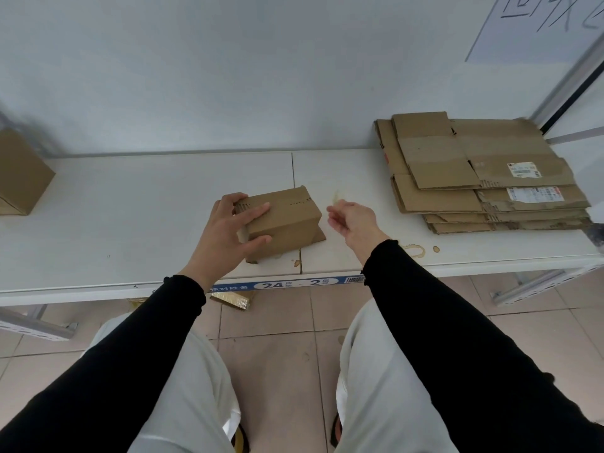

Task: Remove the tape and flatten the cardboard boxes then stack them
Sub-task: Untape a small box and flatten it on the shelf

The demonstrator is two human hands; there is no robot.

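Shelf label (295,284) reads "24 - 2"; stack (483,178) labels prob. illegible.

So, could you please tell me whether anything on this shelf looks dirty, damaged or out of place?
Yes: brown ring stains mark the white shelf near its front edge, right of the small box. The flattened stack's lower sheets have torn, ragged edges.

White shelf (147,204) against a pale wall (228,76); brown ring stains (415,251) near its front edge, blue numbered label (287,284) on the rim. Below, beige tiled floor (281,361).
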